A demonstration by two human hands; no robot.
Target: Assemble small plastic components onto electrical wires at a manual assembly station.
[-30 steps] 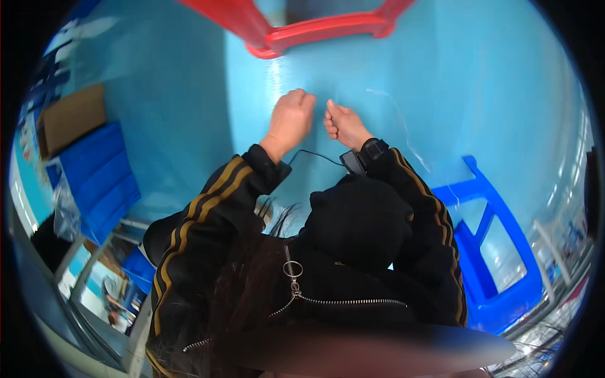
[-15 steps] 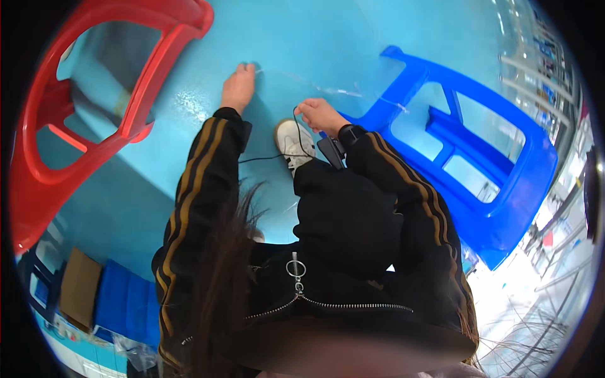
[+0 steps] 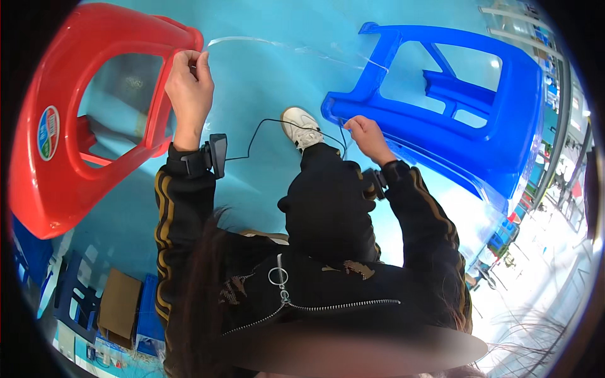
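A thin clear plastic strip [image 3: 271, 41] runs from the blue plastic frame to my left hand. My left hand [image 3: 190, 91], fingers pinched, appears to hold its end beside the upper edge of a red moulded plastic frame [image 3: 47, 195]; the fingertips' grip is partly hidden. My right hand [image 3: 368, 135] is closed on a thin black cable [image 3: 259, 123], near the corner of a large blue moulded plastic frame [image 3: 435, 148]. The cable reaches across to a dark device [image 3: 217, 155] at my left wrist. Both frames have wide openings; the red one carries an oval label.
My white shoe [image 3: 301, 126] stands on the blue-green floor [image 3: 252, 82] between the two frames. A brown cardboard box [image 3: 120, 305] and blue containers are at lower left. Clear film [image 3: 498, 198] hangs along the blue frame's lower edge. Metal racks line the right.
My left hand has moved left and up to the red frame, with the strip's end following. My right hand has moved right, and the cable is stretched wider. Both frames appear shifted in view.
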